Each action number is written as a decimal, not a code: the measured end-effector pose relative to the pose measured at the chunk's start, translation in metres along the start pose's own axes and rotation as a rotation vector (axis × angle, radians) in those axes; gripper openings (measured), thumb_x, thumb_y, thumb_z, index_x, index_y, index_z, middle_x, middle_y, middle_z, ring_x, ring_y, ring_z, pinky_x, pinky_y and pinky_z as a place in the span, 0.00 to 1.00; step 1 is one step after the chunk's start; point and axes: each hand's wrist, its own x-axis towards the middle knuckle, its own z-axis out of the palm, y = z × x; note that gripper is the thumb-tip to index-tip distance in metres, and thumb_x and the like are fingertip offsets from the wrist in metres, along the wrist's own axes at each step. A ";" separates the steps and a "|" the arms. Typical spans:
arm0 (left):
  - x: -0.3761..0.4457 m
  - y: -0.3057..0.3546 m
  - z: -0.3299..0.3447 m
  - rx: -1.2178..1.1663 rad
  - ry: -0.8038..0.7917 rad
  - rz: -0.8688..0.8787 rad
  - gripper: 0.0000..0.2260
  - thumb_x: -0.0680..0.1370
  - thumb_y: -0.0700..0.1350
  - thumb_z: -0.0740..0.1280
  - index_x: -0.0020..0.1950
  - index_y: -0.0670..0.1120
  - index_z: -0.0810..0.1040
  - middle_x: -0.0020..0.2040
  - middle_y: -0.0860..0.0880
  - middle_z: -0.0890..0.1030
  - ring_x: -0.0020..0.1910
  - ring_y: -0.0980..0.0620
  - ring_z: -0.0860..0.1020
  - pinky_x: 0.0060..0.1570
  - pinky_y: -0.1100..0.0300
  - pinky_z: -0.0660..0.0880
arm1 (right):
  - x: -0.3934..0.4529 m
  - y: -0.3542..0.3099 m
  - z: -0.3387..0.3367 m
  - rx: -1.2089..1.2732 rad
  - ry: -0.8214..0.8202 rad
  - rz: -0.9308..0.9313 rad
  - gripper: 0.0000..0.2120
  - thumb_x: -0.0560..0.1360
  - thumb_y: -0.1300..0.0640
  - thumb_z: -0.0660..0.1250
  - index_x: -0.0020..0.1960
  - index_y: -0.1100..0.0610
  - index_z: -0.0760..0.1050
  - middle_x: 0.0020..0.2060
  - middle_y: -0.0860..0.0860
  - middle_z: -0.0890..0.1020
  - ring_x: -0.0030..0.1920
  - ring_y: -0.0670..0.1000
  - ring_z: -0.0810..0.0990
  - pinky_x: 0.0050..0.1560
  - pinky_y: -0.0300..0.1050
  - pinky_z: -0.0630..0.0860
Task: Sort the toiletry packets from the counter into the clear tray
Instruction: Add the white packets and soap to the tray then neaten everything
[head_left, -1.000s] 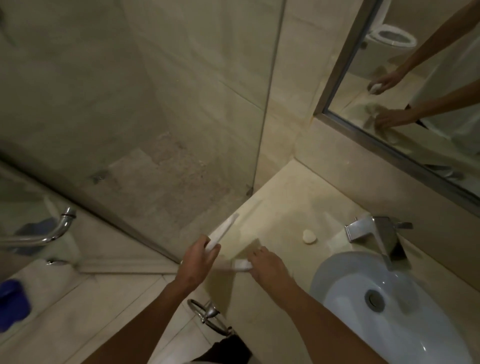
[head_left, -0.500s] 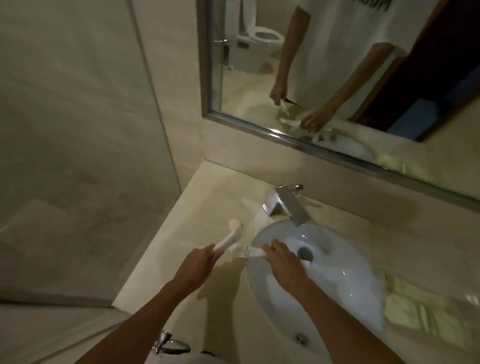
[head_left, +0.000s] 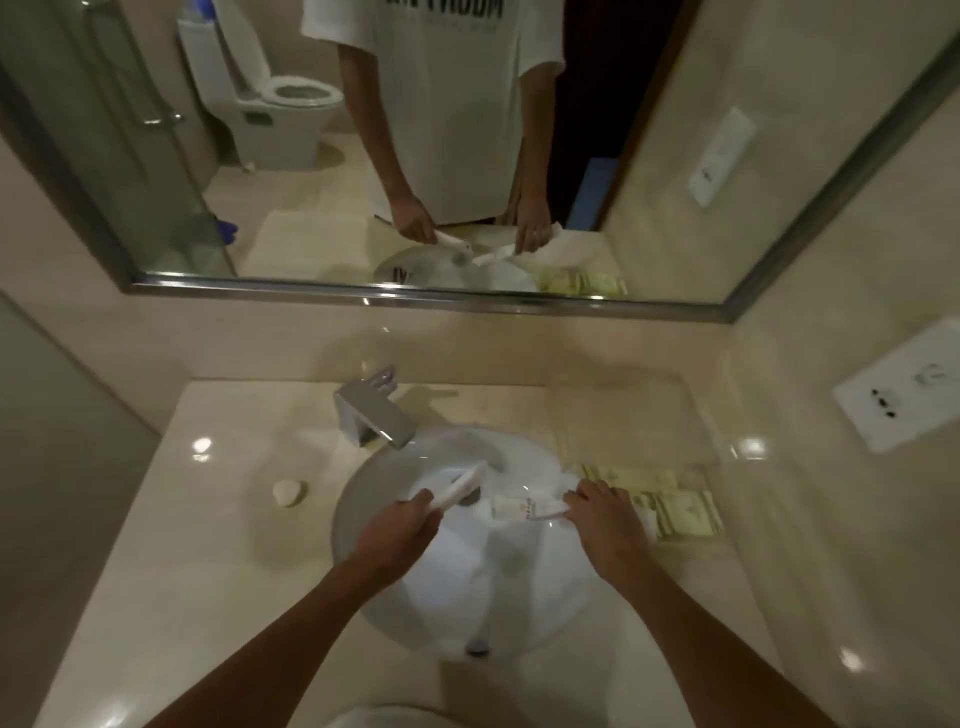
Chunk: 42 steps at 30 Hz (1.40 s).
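Observation:
My left hand (head_left: 400, 535) grips a long white packet (head_left: 460, 486) that points up and right over the white sink (head_left: 363, 587). My right hand (head_left: 608, 525) pinches a small white tube-like packet (head_left: 522, 508) with red print, held over the basin's right side. The clear tray (head_left: 634, 410) sits on the counter right of the sink. Several pale green packets (head_left: 670, 506) lie in its near end, just beyond my right hand.
A chrome faucet (head_left: 371, 410) stands behind the basin. A small round soap (head_left: 288, 491) lies on the beige counter (head_left: 208, 519) left of the sink. A mirror (head_left: 415, 156) spans the back wall and a white wall plate (head_left: 904, 389) is at the right.
The view swung right from the counter's left end to the sink. Both hands carried their white packets rightward; the right hand now nears the tray.

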 end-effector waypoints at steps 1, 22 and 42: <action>0.005 0.011 0.003 -0.005 -0.004 0.017 0.08 0.80 0.48 0.58 0.53 0.45 0.71 0.40 0.45 0.80 0.37 0.46 0.78 0.40 0.49 0.76 | -0.003 0.014 0.004 -0.016 0.014 0.019 0.12 0.61 0.59 0.77 0.40 0.51 0.78 0.37 0.49 0.79 0.39 0.53 0.79 0.39 0.49 0.75; 0.058 0.096 0.049 0.024 0.153 0.010 0.06 0.77 0.45 0.64 0.53 0.52 0.72 0.44 0.60 0.69 0.34 0.57 0.70 0.31 0.65 0.64 | 0.038 0.160 0.039 0.035 -0.102 0.097 0.14 0.62 0.60 0.76 0.46 0.53 0.77 0.44 0.51 0.79 0.46 0.54 0.78 0.45 0.50 0.72; 0.074 0.097 0.053 0.071 0.124 -0.025 0.11 0.75 0.45 0.66 0.51 0.60 0.68 0.40 0.61 0.69 0.33 0.57 0.72 0.30 0.64 0.67 | 0.059 0.179 0.066 0.031 0.127 0.074 0.17 0.61 0.62 0.77 0.46 0.55 0.74 0.40 0.52 0.77 0.41 0.54 0.75 0.40 0.49 0.72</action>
